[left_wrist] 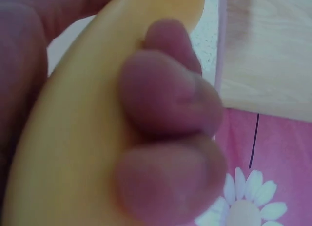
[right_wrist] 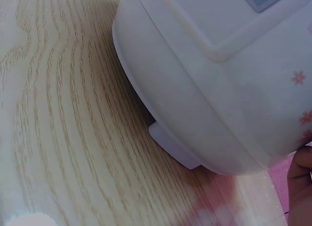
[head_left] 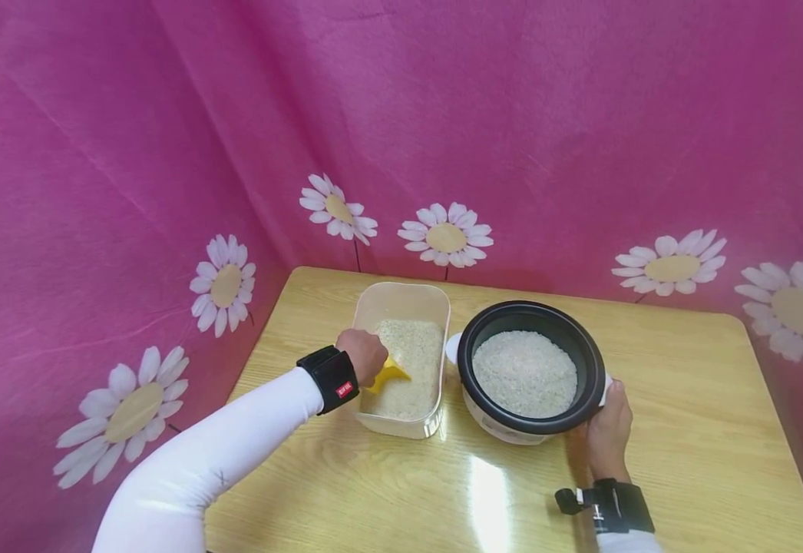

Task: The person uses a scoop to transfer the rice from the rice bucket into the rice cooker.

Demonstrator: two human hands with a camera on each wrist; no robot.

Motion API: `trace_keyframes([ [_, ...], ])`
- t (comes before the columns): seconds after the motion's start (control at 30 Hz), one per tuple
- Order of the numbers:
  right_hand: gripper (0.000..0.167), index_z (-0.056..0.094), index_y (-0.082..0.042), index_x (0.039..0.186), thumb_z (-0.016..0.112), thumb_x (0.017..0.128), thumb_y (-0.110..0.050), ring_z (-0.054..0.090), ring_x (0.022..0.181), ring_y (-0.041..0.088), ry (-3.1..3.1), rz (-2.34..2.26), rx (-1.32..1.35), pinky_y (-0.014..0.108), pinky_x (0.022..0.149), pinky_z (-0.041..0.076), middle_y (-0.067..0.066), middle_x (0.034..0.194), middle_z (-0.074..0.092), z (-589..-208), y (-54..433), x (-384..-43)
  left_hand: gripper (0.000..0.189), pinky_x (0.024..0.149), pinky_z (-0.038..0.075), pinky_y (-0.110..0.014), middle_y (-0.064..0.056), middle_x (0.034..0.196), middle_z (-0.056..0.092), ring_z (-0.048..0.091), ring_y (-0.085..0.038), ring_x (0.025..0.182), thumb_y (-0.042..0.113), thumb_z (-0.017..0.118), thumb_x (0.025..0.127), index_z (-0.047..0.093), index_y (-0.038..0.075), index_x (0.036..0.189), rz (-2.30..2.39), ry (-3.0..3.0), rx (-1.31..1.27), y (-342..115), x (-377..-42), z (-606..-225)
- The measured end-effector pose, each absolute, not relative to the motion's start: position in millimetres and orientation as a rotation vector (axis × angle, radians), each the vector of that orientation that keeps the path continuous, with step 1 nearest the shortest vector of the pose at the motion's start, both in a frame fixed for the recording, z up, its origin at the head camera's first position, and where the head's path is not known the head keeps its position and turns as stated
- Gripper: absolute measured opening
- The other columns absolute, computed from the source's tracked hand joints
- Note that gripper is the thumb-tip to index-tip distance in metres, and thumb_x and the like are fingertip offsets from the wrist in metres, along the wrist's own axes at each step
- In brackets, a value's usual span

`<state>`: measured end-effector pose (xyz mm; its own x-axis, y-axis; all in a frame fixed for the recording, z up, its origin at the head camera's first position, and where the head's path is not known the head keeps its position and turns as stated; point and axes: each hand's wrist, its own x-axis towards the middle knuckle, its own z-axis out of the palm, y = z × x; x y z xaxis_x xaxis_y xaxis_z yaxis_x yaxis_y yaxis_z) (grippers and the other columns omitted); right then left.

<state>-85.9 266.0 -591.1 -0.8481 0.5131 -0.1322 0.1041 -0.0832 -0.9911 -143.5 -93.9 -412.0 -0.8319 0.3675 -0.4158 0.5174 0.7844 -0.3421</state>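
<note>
My left hand grips the handle of a yellow scoop, and its fingers curl round that handle in the left wrist view. The scoop's head is down at the rice in a pale, clear-walled bin. Right of the bin stands a white rice cooker with pink flowers on its side. Its lidless black pot contains a heap of white rice. With curled fingers my right hand holds the cooker's white side handle.
Both vessels stand side by side on a light wooden table. Behind and to the left hangs a magenta cloth with large daisies. A narrow gap separates the bin from the cooker's left handle.
</note>
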Motion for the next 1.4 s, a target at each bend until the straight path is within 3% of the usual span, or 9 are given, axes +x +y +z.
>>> trace_keyframes([
  [0.27, 0.045, 0.065, -0.031, 0.111, 0.023, 0.111, -0.047, 0.055, 0.096, 0.002, -1.971, 1.966, -0.649, 0.008, 0.086, 0.040, -0.019, 0.100, 0.063, -592, 266, -86, 0.031, 0.057, 0.048, -0.034, 0.004, 0.064, 0.051, 0.046, -0.016, 0.058, 0.032, 0.072, 0.090, 0.059, 0.014, 0.069, -0.524, 2.536, 0.693, -95, -143, -416],
  [0.53, 0.045, 0.064, -0.034, 0.110, 0.020, 0.111, -0.048, 0.053, 0.088, 0.003, -2.047, 1.895, -0.665, 0.011, 0.081, 0.040, -0.020, 0.092, 0.060, -593, 267, -86, 0.033, 0.062, 0.050, -0.037, -0.001, 0.072, 0.060, 0.052, -0.017, 0.064, 0.036, 0.063, 0.093, 0.059, 0.012, 0.070, -0.439, 2.506, 0.656, -93, -135, -431],
  [0.87, 0.050, 0.068, -0.028, 0.111, 0.024, 0.110, -0.050, 0.052, 0.095, 0.004, -2.006, 1.926, -0.701, 0.011, 0.086, 0.036, -0.020, 0.093, 0.062, -592, 266, -87, 0.036, 0.065, 0.037, -0.030, 0.000, 0.070, 0.051, 0.047, -0.017, 0.066, 0.036, 0.054, 0.099, 0.054, 0.012, 0.072, -0.352, 2.417, 0.607, -94, -143, -438],
  [1.07, 0.052, 0.070, -0.024, 0.115, 0.025, 0.110, -0.050, 0.052, 0.096, 0.005, -1.978, 1.967, -0.699, 0.014, 0.086, 0.036, -0.016, 0.095, 0.062, -592, 266, -87, 0.043, 0.061, 0.035, -0.025, 0.003, 0.063, 0.050, 0.048, -0.012, 0.058, 0.039, 0.052, 0.101, 0.049, 0.016, 0.066, -0.252, 2.326, 0.545, -96, -158, -434],
  [1.4, 0.050, 0.069, -0.028, 0.115, 0.023, 0.111, -0.047, 0.053, 0.097, 0.003, -1.994, 1.940, -0.666, 0.011, 0.087, 0.037, -0.018, 0.097, 0.063, -593, 266, -88, 0.034, 0.064, 0.042, -0.028, 0.003, 0.071, 0.059, 0.055, -0.013, 0.064, 0.041, 0.055, 0.099, 0.059, 0.013, 0.080, -0.138, 2.345, 0.561, -110, -165, -443],
])
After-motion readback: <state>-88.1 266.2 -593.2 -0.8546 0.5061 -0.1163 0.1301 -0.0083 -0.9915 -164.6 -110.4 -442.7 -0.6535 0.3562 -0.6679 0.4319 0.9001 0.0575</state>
